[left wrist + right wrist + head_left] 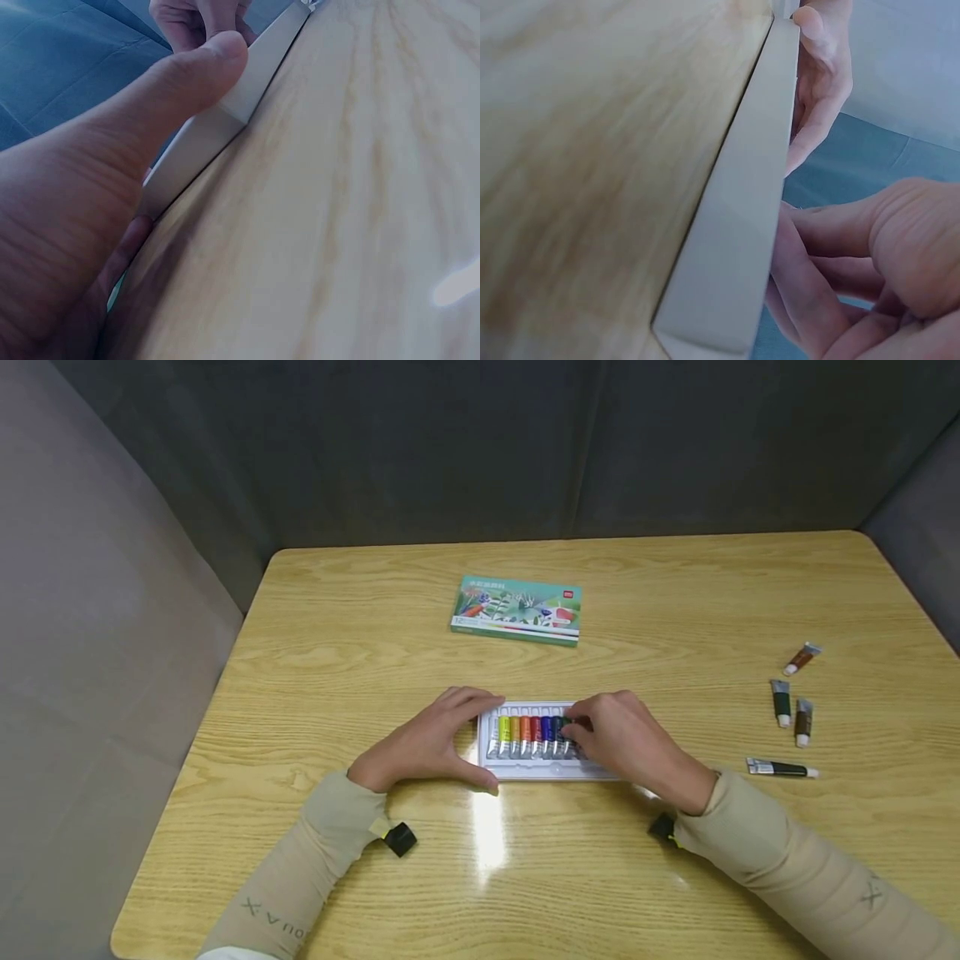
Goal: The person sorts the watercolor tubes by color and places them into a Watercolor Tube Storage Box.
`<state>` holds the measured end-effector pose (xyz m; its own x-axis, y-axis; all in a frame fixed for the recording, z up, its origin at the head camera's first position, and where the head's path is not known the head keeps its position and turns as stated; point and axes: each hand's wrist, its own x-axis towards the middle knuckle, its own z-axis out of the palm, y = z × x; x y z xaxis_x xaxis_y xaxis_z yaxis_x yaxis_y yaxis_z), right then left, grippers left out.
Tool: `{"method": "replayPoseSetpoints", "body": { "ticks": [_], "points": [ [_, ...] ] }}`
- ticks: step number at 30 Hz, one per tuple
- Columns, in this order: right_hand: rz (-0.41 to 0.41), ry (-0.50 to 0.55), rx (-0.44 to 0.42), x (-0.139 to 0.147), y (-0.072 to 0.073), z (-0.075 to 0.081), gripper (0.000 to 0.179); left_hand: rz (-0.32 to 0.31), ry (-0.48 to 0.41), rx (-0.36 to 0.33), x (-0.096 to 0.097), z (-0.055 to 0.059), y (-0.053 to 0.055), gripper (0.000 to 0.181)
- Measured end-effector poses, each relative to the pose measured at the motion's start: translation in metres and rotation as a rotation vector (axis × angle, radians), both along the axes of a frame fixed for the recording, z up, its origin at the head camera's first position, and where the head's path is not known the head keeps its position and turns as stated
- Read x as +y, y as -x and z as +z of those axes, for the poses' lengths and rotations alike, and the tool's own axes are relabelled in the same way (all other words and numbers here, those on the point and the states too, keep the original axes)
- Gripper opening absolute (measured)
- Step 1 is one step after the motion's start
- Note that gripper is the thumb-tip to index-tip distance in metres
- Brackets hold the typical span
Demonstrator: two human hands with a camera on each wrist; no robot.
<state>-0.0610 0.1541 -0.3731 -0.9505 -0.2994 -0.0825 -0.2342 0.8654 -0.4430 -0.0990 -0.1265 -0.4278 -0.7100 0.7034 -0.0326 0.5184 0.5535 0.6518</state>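
As left grip (427, 740), spread wide, braces paint tray (528, 772) between side edges of counter (337, 668), right grip (632, 742) curls over tubes (526, 737), hold on one unclear; step apparently setting or lifting tube, next move likely calling for neat pinch.

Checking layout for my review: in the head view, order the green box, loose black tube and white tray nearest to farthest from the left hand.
1. White tray, touching the left hand.
2. Green box, beyond the tray.
3. Loose black tube, far out to the right.
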Motion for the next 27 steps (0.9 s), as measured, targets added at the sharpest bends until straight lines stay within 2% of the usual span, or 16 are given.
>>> {"method": "replayPoseSetpoints", "body": {
  "ticks": [8,22,27],
  "points": [
    [0.007,-0.021,-0.004,-0.0002,0.0014,-0.0006,0.028,0.003,-0.004,-0.005,-0.0001,0.0004,-0.0002,0.114],
    [0.012,-0.037,-0.081,0.0024,0.0052,0.0012,0.027,-0.003,0.001,-0.011,0.0022,0.0006,0.0002,0.114],
    [0.026,-0.037,-0.083,0.0023,0.0063,0.0002,0.027,0.003,0.001,-0.017,0.0017,0.0010,-0.0006,0.114]
  ]
}}
